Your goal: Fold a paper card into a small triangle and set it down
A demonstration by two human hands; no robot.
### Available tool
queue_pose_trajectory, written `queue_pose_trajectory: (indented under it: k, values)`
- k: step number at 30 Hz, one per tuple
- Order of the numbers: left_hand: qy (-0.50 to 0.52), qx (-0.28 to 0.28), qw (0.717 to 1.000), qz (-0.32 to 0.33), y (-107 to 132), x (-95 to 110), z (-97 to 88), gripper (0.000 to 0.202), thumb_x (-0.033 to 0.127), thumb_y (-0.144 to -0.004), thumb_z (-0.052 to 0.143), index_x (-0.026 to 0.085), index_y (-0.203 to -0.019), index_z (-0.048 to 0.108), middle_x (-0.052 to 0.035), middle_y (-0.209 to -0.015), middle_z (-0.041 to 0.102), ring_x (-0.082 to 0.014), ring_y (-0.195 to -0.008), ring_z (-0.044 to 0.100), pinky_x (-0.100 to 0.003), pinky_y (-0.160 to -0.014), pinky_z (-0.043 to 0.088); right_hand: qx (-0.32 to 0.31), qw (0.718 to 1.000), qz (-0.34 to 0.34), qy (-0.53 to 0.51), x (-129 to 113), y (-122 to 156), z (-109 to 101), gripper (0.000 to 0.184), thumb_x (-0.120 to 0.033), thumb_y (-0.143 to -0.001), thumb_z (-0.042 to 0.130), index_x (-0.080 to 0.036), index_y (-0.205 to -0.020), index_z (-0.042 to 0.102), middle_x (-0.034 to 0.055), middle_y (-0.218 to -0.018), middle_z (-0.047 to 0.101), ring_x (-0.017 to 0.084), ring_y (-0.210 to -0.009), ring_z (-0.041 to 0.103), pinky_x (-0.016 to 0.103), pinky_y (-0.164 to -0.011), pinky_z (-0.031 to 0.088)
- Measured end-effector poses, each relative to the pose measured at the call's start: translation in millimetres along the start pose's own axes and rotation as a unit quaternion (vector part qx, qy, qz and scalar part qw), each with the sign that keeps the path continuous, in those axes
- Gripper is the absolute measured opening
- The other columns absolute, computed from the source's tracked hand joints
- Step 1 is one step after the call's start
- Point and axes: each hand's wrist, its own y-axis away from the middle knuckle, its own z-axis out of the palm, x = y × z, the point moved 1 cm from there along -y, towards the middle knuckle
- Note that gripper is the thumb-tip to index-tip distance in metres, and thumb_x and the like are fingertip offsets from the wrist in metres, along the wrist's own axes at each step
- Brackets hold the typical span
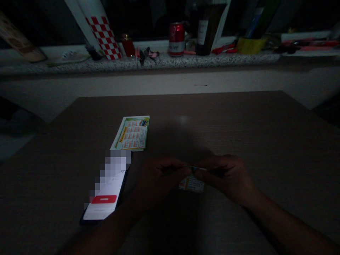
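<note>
Between my two hands is a small printed card (191, 184), pinched along its upper edge with its lower part hanging toward me. My left hand (164, 177) grips it from the left, thumb and forefinger together. From the right, my right hand (228, 175) holds the same edge in a pinch, its thumb close to the left one. The card's face shows orange and white print, dim in the shadow. A stack of similar printed cards (134, 134) lies on the table to the left, beyond my left hand.
A phone (105, 198) with a lit screen, partly pixelated, lies by my left forearm on the brown table (225, 120). Along the granite windowsill (159, 63) stand a red can (176, 39), a checkered tube (105, 37), a dark container (208, 32) and a yellow item (249, 46).
</note>
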Motion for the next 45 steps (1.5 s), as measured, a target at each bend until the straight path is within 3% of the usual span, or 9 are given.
queue_pose_trajectory:
  k: [6, 12, 15, 24, 27, 32, 38, 42, 45]
  values:
    - [-0.055, 0.016, 0.997, 0.061, 3, 4, 2.8, 0.007, 0.024, -0.081, 0.068, 0.021, -0.079, 0.074, 0.0019, -0.074, 0.072, -0.0115, -0.067, 0.063, -0.020, -0.059, 0.046, -0.001, 0.998, 0.022, -0.052, 0, 2, 2, 0.005, -0.019, -0.075, 0.075, -0.020, -0.077, 0.079, 0.0012, -0.059, 0.071, 0.008, -0.043, 0.057, 0.017, -0.038, 0.044]
    - [-0.086, 0.051, 0.993, 0.067, 5, 8, 2.5, 0.008, 0.025, -0.081, 0.068, 0.022, -0.079, 0.075, 0.0007, -0.073, 0.071, -0.0140, -0.067, 0.063, -0.023, -0.061, 0.048, 0.000, 0.998, 0.044, -0.043, -1, 0, 1, 0.007, -0.024, -0.076, 0.074, -0.021, -0.081, 0.077, 0.0028, -0.071, 0.075, 0.012, -0.059, 0.066, 0.021, -0.053, 0.052]
    - [-0.063, 0.059, 0.995, 0.048, 4, 7, 2.9, 0.007, 0.026, -0.080, 0.069, 0.022, -0.079, 0.074, 0.0005, -0.074, 0.072, -0.0149, -0.070, 0.064, -0.024, -0.063, 0.049, 0.000, 0.999, 0.034, -0.011, -2, 0, -1, 0.008, -0.025, -0.078, 0.072, -0.019, -0.076, 0.076, 0.0027, -0.066, 0.073, 0.012, -0.057, 0.064, 0.021, -0.051, 0.051]
    - [0.053, 0.025, 0.998, 0.000, -1, -7, 6.4, 0.015, 0.032, -0.079, 0.071, 0.020, -0.089, 0.071, -0.0005, -0.082, 0.072, -0.0148, -0.075, 0.065, -0.023, -0.066, 0.051, 0.054, 0.998, 0.020, -0.018, 0, 0, -2, 0.012, -0.029, -0.076, 0.074, -0.017, -0.074, 0.073, 0.0030, -0.063, 0.071, 0.012, -0.052, 0.062, 0.022, -0.047, 0.049]
    - [0.009, 0.026, 1.000, 0.008, -1, -5, 5.2, 0.013, 0.032, -0.082, 0.067, 0.020, -0.084, 0.072, 0.0004, -0.078, 0.071, -0.0133, -0.073, 0.063, -0.022, -0.065, 0.048, 0.042, 0.999, 0.022, -0.021, 1, -1, -1, 0.011, -0.027, -0.076, 0.075, -0.018, -0.081, 0.073, 0.0031, -0.068, 0.073, 0.013, -0.057, 0.065, 0.022, -0.051, 0.052]
    - [-0.094, -0.033, 0.995, 0.011, 0, 2, 7.4, 0.019, 0.032, -0.083, 0.064, 0.016, -0.074, 0.070, 0.0003, -0.067, 0.065, -0.0122, -0.064, 0.058, -0.021, -0.057, 0.042, -0.009, 1.000, 0.008, 0.028, 2, 0, 1, 0.009, -0.028, -0.079, 0.072, -0.020, -0.082, 0.075, 0.0034, -0.076, 0.075, 0.015, -0.066, 0.069, 0.024, -0.059, 0.055]
    - [-0.074, -0.054, 0.996, -0.018, 0, -3, 7.7, 0.023, 0.038, -0.085, 0.062, 0.017, -0.083, 0.071, -0.0009, -0.075, 0.069, -0.0131, -0.068, 0.061, -0.020, -0.058, 0.042, 0.041, 0.997, -0.001, 0.068, 2, -1, -1, 0.014, -0.032, -0.079, 0.070, -0.018, -0.079, 0.073, 0.0028, -0.066, 0.072, 0.013, -0.057, 0.064, 0.023, -0.052, 0.050]
    - [-0.111, -0.064, 0.992, 0.013, 0, -1, 5.2, 0.020, 0.033, -0.084, 0.063, 0.015, -0.075, 0.070, 0.0009, -0.066, 0.065, -0.0107, -0.062, 0.056, -0.019, -0.055, 0.039, -0.013, 0.998, 0.028, 0.062, 2, -1, -2, 0.014, -0.030, -0.080, 0.070, -0.017, -0.082, 0.073, 0.0021, -0.065, 0.071, 0.012, -0.055, 0.063, 0.020, -0.048, 0.047]
    - [-0.105, -0.062, 0.993, 0.013, 1, 2, 5.5, 0.018, 0.030, -0.084, 0.064, 0.015, -0.075, 0.070, 0.0010, -0.066, 0.065, -0.0109, -0.063, 0.057, -0.019, -0.057, 0.040, -0.027, 0.995, -0.012, 0.094, -1, 0, -2, 0.011, -0.026, -0.082, 0.068, -0.016, -0.078, 0.073, 0.0033, -0.069, 0.073, 0.012, -0.058, 0.065, 0.021, -0.051, 0.049]
